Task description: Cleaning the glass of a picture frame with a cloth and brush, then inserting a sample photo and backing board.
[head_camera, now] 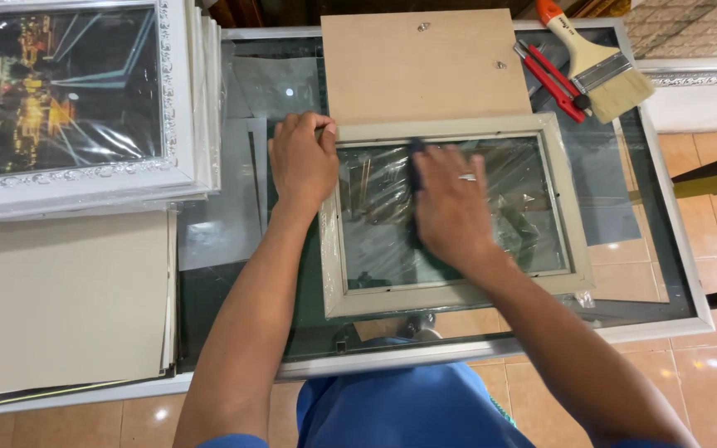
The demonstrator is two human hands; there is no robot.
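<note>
the picture frame (455,292) in front of me is pale cream wood with a clear pane in the middle, wrapped in thin crinkly plastic that catches the light. it lies flat on the glass surface (665,241), its long axis running left to right, slightly turned so its right end sits a little farther from me than its left. my left hand (302,162) is pressed down on the frame's top left corner, fingers curled over the edge, holding it steady. my right hand (451,203) lies flat on the pane, fingers together and pointing away from me, with a dark cloth (417,170) under them; a ring shows on one finger. a brown backing board (423,66) lies just beyond the frame, touching its far edge. to the right of the frame and farther off rest a wide paintbrush (601,68) and a red-handled tool (553,80). left of the frame sits a stack of white ornate frames (178,108) with a night scene print, and nearer me a pile of beige boards (60,299).
</note>
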